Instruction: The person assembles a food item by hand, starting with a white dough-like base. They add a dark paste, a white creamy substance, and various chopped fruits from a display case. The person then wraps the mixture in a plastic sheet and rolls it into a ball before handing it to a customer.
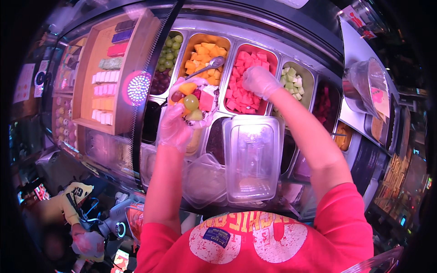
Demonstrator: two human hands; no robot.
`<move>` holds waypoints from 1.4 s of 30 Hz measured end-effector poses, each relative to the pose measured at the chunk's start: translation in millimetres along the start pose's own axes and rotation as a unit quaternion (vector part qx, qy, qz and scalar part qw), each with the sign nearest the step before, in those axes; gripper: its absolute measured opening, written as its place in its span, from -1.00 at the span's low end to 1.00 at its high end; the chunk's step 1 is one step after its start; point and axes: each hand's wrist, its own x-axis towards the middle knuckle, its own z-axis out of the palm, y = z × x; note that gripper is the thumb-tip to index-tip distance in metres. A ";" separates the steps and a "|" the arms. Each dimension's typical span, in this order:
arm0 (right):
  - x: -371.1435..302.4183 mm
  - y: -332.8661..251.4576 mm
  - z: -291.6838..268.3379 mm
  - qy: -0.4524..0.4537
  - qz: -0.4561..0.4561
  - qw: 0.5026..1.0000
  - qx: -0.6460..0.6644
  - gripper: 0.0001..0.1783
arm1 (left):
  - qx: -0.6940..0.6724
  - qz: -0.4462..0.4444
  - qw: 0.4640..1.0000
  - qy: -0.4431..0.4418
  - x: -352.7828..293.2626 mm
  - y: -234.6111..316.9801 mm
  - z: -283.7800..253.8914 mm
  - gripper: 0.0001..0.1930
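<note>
My left hand [174,130], in a clear glove, is closed around a cup of mixed fruit [193,103]. Grapes, orange mango-like cubes and a pink cube are heaped on top, and dark streaks show on a pale layer at its right side. My right hand [262,82], also gloved, reaches into a metal pan of pink watermelon cubes [242,96]. Its fingers are curled down at the fruit, with the tips mostly hidden. Between the hands, a metal spoon [210,66] rests on orange mango-like cubes [200,55] in the neighbouring pan.
Green grapes [170,51] and pale green cubes [293,81] fill pans on either side. Nearer me stand a clear plastic container [252,159] and clear lids [205,182]. A wooden box [86,91] of coloured blocks is at left. At lower left, a person's gloved hand [91,243] shows.
</note>
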 end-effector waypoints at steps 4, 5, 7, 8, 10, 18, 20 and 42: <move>22.7 17.5 49.0 0.097 -0.013 0.995 -0.030 -0.73 | 0.010 0.025 1.000 0.003 -10.2 0.7 2.8 -0.24; 26.4 23.9 55.8 0.115 -0.020 0.992 -0.054 -0.73 | 0.006 0.025 1.000 -0.004 -11.3 -0.3 2.4 -0.24; 15.1 11.3 44.1 0.108 0.005 0.994 -0.009 -0.77 | -0.003 0.032 0.999 0.012 -18.3 -2.0 -1.9 -0.24; 5.9 2.9 33.9 0.105 0.017 0.994 0.014 -0.78 | -0.010 0.034 0.999 0.028 -21.2 -5.3 -2.4 -0.25; -14.0 -2.5 17.4 0.140 0.054 0.960 0.236 -0.87 | -0.019 0.015 0.999 0.032 -24.5 -4.4 5.4 -0.28; -124.5 -118.9 -41.1 0.085 -0.124 0.853 0.499 -0.84 | -0.067 -0.002 0.998 0.022 -30.3 -14.5 14.9 -0.35; -132.6 -136.5 -44.0 0.118 -0.217 0.900 0.359 -0.89 | -0.086 -0.009 0.995 0.056 -32.8 -19.3 21.2 -0.34; -159.8 -175.8 -28.0 0.192 -0.281 0.931 0.135 -0.71 | 0.021 0.032 0.997 0.064 -87.8 -37.7 19.0 -0.03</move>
